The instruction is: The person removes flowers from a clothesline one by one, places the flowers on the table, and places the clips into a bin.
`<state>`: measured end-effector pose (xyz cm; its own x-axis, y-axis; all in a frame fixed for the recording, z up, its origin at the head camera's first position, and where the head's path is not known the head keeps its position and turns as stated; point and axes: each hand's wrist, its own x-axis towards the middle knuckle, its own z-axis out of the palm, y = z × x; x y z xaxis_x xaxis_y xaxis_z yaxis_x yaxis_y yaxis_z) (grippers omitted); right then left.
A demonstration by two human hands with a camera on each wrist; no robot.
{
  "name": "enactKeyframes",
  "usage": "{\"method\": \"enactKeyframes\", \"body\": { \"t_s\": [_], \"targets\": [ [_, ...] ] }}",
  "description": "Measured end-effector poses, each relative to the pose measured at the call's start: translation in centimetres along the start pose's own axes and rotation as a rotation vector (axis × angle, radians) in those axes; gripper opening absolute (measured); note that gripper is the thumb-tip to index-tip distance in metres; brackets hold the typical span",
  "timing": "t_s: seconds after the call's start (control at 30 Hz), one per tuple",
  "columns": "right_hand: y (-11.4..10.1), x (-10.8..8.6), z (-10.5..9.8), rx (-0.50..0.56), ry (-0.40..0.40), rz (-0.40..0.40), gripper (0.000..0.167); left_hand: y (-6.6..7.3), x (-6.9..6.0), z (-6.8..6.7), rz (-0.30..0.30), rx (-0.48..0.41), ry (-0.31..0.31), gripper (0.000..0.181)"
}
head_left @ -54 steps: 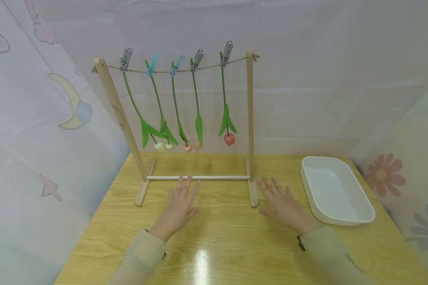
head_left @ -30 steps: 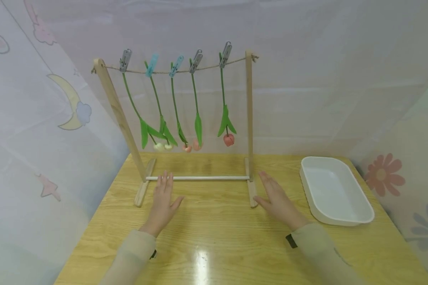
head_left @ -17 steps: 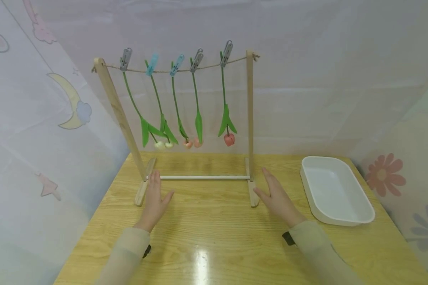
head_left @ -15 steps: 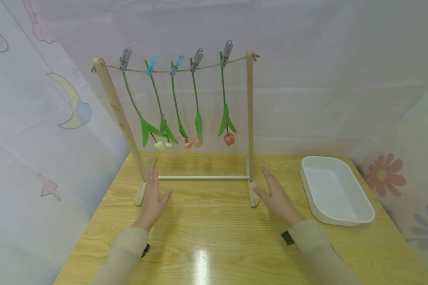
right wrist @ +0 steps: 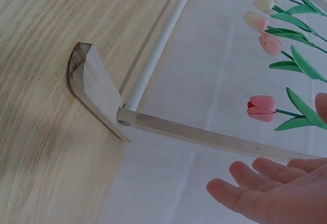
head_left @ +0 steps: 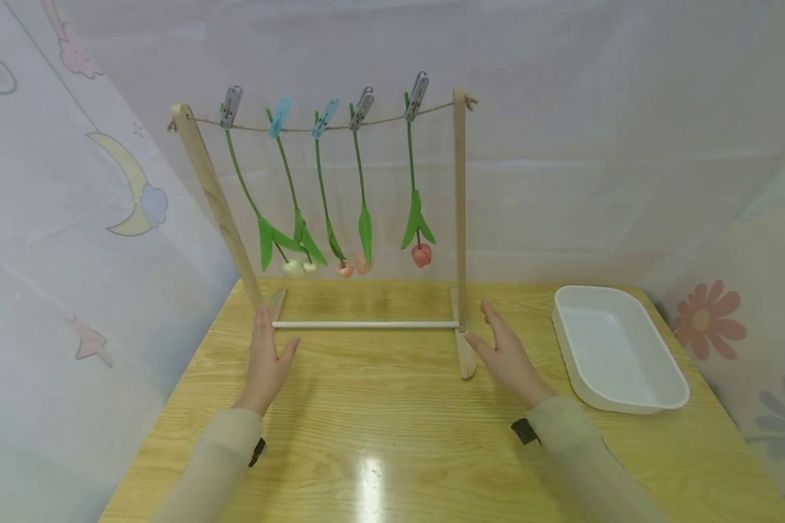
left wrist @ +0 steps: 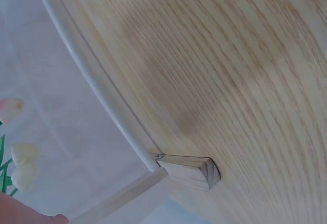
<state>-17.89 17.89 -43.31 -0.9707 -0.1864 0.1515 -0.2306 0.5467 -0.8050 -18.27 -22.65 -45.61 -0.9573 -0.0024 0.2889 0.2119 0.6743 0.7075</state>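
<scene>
Rack of pale wood with two upright posts (head_left: 217, 196) and a white round rod (head_left: 366, 325) between their feet stands along the back edge of the yellowish wood-grain surface (head_left: 386, 407), toward its back left corner. A thin brown twine cord (head_left: 300, 131) joins the post tops, carrying three grey plastic clothespins (head_left: 231, 107) and two light-blue clothespins (head_left: 279, 118). From these, five artificial tulips with green stems hang heads down: two cream-white tulips (head_left: 292, 267) on the left, two peach-pink tulips (head_left: 344, 270) in the middle and one coral-red tulip (head_left: 421, 255) near the right post. The left hand (head_left: 264, 367) is at the left post's foot, fingers straight and close together, thumb out to the side. The right hand (head_left: 510, 363) is beside the right post, fingers extended, slightly apart, with the thumb held away from them. I cannot tell whether either touches the wood. Near the surface's right edge sits a white rectangular tray with rounded corners (head_left: 618, 352); behind everything hangs a pale printed cloth (head_left: 595, 181).
</scene>
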Motion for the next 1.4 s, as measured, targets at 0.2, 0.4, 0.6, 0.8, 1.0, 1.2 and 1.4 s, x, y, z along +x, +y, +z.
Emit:
{"method": "enactKeyframes", "body": {
  "t_s": [0.2, 0.4, 0.6, 0.8, 1.0, 1.2, 1.4],
  "targets": [
    [0.1, 0.4, 0.0, 0.010, 0.004, 0.009, 0.070, -0.6, 0.4, -0.1, -0.027, -0.033, 0.017, 0.084],
    [0.1, 0.8, 0.1, 0.014, 0.007, 0.017, 0.071, -0.9, 0.9, -0.6, -0.064, -0.063, 0.000, 0.084],
    [0.2, 1.3, 0.2, 0.046, 0.007, 0.035, 0.073, -0.9, 1.6, -1.1, -0.068, -0.109, 0.022, 0.083],
    [0.0, 1.6, 0.2, 0.057, 0.012, 0.043, 0.071, -1.0, 1.9, -1.4, -0.081, -0.096, 0.021, 0.084],
    [0.1, 1.9, 0.3, 0.065, 0.015, 0.047, 0.068, -0.9, 2.2, -1.7, -0.091, -0.085, 0.021, 0.084],
    [0.3, 2.3, 0.3, 0.083, 0.022, 0.038, 0.068, -0.9, 2.8, -2.1, -0.099, -0.086, 0.033, 0.083],
    [0.2, 2.8, 0.3, 0.109, 0.022, 0.055, 0.067, -1.0, 3.2, -2.4, -0.089, -0.111, 0.066, 0.083]
  ]
}}
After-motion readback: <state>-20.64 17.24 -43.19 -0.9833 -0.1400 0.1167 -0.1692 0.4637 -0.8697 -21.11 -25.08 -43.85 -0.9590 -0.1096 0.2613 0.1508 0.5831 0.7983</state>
